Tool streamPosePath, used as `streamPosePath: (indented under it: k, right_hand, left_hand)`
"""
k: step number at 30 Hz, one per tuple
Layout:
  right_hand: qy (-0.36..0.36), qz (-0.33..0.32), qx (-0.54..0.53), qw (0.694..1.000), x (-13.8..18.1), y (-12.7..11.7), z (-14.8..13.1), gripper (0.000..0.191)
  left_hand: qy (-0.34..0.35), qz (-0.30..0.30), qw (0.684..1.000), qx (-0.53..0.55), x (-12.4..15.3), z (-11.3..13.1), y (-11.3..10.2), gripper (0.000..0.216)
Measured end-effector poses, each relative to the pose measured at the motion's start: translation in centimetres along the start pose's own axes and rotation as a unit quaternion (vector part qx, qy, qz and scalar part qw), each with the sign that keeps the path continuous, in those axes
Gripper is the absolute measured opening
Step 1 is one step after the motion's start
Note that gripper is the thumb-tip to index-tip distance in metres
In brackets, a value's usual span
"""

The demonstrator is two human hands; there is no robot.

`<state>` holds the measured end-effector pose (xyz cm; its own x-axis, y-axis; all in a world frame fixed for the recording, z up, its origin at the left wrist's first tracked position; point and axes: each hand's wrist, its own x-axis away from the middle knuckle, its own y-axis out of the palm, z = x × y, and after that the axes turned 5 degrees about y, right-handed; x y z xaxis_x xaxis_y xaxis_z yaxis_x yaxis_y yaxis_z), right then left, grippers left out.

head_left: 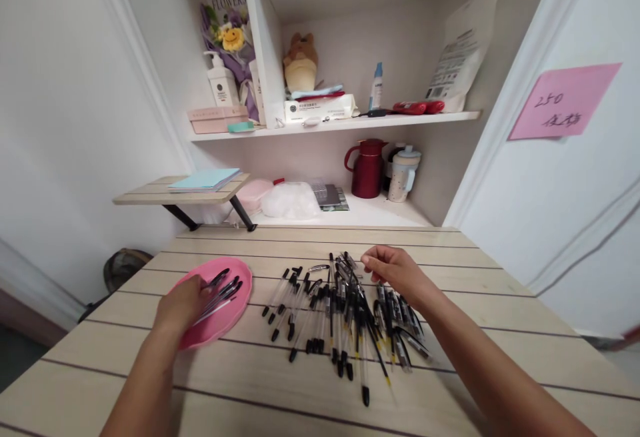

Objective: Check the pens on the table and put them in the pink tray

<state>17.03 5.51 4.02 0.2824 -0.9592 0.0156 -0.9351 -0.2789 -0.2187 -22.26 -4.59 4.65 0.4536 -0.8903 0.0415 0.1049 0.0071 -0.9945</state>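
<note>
A heap of black-capped clear pens [340, 313] lies spread across the middle of the wooden table [450, 270]. My right hand [393, 270] hovers over the heap's far right side with its fingertips pinched together on a pen at the top of the pile. On the left sits a pink oval plate [233, 273] holding several pens [223, 290]. My left hand [183, 303] rests on the near side of the plate, fingers curled against the pens lying there.
A small wooden riser [150, 193] with a light blue booklet [203, 180] stands at the table's back left. Behind are white shelves with a red jug [367, 169], a white cup, bottles and a plush toy. A pink note [565, 102] hangs on the right wall.
</note>
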Motion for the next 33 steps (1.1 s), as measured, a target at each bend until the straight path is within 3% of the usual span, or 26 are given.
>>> streamPosePath:
  k: [3, 6, 8, 10, 12, 15, 19, 24, 28, 33]
  right_hand:
    - [0.001, 0.014, 0.033, 0.999, -0.3, -0.5, 0.2, 0.020]
    - [0.005, 0.031, 0.108, 0.994, -0.6, -1.3, 0.5, 0.018]
    - [0.003, 0.032, 0.183, 0.982, -0.6, -1.8, 0.6, 0.016]
    - [-0.006, 0.034, 0.267, 0.963, -0.6, -2.1, 0.6, 0.015]
    - [-0.013, 0.040, 0.346, 0.937, -0.5, -2.3, 0.6, 0.015]
    - [-0.007, 0.042, 0.439, 0.898, -0.6, -2.4, 0.6, 0.017]
    - [0.005, 0.033, 0.501, 0.865, -1.1, -2.1, 1.5, 0.021]
    - [0.006, 0.027, 0.518, 0.855, -1.6, -0.8, 3.1, 0.020]
    - [-0.016, 0.037, 0.525, 0.850, -1.6, 0.4, 3.9, 0.023]
    - [-0.054, 0.017, 0.576, 0.815, -1.7, 1.5, 4.3, 0.022]
  left_hand:
    - [0.008, 0.035, 0.999, 0.019, -0.1, 0.7, -0.2, 0.043]
    - [0.121, 0.103, 0.982, 0.100, 0.8, 4.1, -0.7, 0.039]
    - [0.217, 0.076, 0.956, 0.182, 1.8, 7.5, -0.4, 0.033]
    - [0.294, 0.008, 0.928, 0.228, 3.1, 11.0, 0.6, 0.027]
    - [0.337, -0.029, 0.914, 0.224, 4.1, 14.0, 2.0, 0.023]
    - [0.390, -0.032, 0.904, 0.175, 5.3, 17.0, 3.8, 0.017]
    - [0.409, -0.021, 0.902, 0.137, 6.2, 19.2, 5.1, 0.015]
    - [0.389, -0.015, 0.914, 0.114, 6.8, 21.0, 6.1, 0.018]
    - [0.387, 0.000, 0.916, 0.104, 6.9, 21.6, 6.8, 0.016]
    - [0.383, -0.011, 0.918, 0.099, 6.1, 21.2, 6.4, 0.013]
